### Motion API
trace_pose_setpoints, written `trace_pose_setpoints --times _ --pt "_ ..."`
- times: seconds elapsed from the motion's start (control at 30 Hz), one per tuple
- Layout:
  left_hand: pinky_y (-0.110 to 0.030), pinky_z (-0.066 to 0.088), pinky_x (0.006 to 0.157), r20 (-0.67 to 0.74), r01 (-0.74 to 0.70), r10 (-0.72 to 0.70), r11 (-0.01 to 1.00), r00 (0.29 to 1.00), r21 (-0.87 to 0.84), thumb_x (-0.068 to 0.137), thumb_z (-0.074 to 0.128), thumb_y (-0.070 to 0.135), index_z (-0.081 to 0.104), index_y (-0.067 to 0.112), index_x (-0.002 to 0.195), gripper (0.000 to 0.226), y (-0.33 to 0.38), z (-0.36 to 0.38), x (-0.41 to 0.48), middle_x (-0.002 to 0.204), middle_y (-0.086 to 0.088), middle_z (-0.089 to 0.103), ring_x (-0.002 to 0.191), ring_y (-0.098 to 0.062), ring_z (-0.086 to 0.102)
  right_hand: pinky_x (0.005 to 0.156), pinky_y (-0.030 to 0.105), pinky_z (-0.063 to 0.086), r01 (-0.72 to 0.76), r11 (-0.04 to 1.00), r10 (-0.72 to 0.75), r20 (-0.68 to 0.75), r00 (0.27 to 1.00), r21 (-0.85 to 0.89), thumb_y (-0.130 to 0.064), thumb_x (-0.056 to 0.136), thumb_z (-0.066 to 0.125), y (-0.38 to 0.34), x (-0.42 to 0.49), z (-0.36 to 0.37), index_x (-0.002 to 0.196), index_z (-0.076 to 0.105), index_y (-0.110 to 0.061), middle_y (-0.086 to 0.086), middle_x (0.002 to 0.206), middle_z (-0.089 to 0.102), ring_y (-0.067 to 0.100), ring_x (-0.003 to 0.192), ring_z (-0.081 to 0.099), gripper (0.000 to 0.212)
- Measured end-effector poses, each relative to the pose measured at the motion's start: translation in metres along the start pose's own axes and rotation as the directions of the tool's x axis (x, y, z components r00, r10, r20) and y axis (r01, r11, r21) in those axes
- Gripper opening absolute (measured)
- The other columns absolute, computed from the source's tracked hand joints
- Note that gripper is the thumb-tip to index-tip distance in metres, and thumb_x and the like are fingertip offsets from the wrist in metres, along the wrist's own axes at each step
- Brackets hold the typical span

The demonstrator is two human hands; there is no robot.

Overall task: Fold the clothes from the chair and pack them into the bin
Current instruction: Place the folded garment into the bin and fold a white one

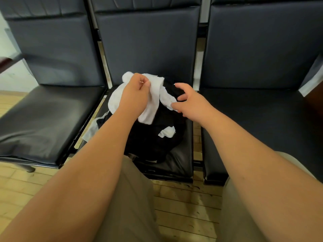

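Note:
A heap of clothes lies on the middle chair seat [181, 161]: a black garment [157, 131] underneath and a white cloth [155, 100] on top. My left hand [134, 95] grips the white cloth near its top and holds it raised off the heap. My right hand [188, 100] is just right of it, fingers spread and loosely curled, with the thumb and a fingertip touching the cloth's lower right edge. Whether that hand pinches the cloth is unclear. A light grey piece [90, 130] hangs off the seat's left side. No bin is in view.
Three dark padded chairs stand in a row; the left seat [45, 117] and right seat [253, 123] are bare. A wooden floor [185, 210] runs below, and my beige trouser legs [132, 206] fill the lower middle of the frame.

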State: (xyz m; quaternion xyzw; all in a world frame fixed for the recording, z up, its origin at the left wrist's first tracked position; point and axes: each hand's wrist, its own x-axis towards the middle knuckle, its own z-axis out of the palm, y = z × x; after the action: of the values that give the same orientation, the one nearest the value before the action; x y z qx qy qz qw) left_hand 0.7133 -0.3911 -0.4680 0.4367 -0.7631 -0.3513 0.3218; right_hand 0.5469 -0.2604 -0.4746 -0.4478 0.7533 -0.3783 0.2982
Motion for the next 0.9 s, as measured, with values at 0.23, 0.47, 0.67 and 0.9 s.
trace_pose_setpoints --times 0.23,0.47,0.67,0.9 --pt "-0.034 0.046 0.076 0.275 0.104 -0.012 0.941 0.961 -0.323 0.105 0.058 0.034 0.069 0.034 0.087 0.021 0.023 -0.001 -0.017 0.083 0.006 0.067 0.079 -0.012 0.056 0.081 0.026 0.051 0.235 0.972 -0.234 -0.076 0.969 0.006 -0.043 0.096 0.074 -0.011 -0.014 -0.008 0.120 0.067 -0.046 -0.013 0.119 0.058 0.007 0.096 0.063 0.025" --pt "-0.029 0.049 0.093 0.416 0.096 0.000 0.973 0.909 -0.209 0.099 0.057 0.062 0.073 0.041 0.112 0.029 0.052 0.009 -0.035 0.113 0.017 0.071 0.107 -0.002 0.064 0.067 0.036 0.050 0.184 0.981 -0.169 -0.195 0.966 0.065 -0.035 0.106 0.055 -0.007 -0.031 -0.038 0.103 0.062 -0.027 0.001 0.089 0.064 0.008 0.074 0.054 0.011" --pt "-0.022 0.045 0.076 0.359 -0.237 0.191 0.968 0.914 0.087 0.096 0.069 0.028 0.061 0.029 0.118 0.024 0.063 0.042 -0.046 0.101 0.010 0.066 0.092 -0.008 0.062 0.070 0.026 0.047 0.177 0.973 -0.107 -0.392 0.914 0.146 -0.027 0.104 0.055 -0.004 -0.036 -0.054 0.102 0.061 -0.020 -0.005 0.091 0.061 0.007 0.080 0.055 0.009" --pt "-0.032 0.040 0.077 0.422 -0.286 0.126 0.896 0.898 0.341 0.096 0.064 0.026 0.055 0.021 0.118 0.025 0.070 0.058 -0.042 0.101 0.003 0.061 0.093 -0.021 0.058 0.074 0.021 0.048 0.197 0.946 0.033 -0.681 0.731 0.258 -0.029 0.103 0.055 0.013 -0.051 -0.103 0.104 0.059 -0.014 -0.012 0.085 0.056 -0.002 0.072 0.051 0.015"
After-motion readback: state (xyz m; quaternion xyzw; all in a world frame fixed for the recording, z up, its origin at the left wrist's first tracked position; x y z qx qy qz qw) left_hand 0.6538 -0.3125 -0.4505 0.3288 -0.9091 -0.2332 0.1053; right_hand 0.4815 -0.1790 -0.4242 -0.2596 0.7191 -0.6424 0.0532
